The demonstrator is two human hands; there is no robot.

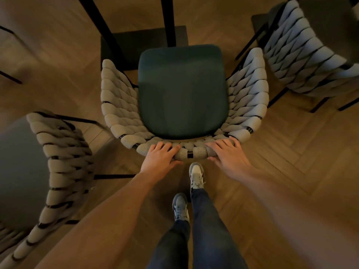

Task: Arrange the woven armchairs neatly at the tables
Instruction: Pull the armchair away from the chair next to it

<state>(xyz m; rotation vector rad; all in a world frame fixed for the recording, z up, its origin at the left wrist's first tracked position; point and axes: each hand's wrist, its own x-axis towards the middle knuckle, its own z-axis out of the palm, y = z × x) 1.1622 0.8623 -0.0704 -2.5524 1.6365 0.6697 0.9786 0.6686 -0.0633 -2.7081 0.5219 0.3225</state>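
Left hand [161,155]: grasping the top rail of the grey woven armchair with dark green seat cushion [182,90], fingers over, thumb behind.
Right hand [228,152]: grasping the same rail, to the right.
Armchair position: on the herringbone wood floor [291,152], facing black table legs [168,20].
Neighbours: second woven armchair [64,162] left, third woven armchair [303,51] right.

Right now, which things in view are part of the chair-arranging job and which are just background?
Job:
- middle woven armchair, its backrest gripped by the left hand and right hand
- woven armchair on the left
- woven armchair on the right
- black table legs ahead

Background:
- herringbone wood floor
- the person's sneakers
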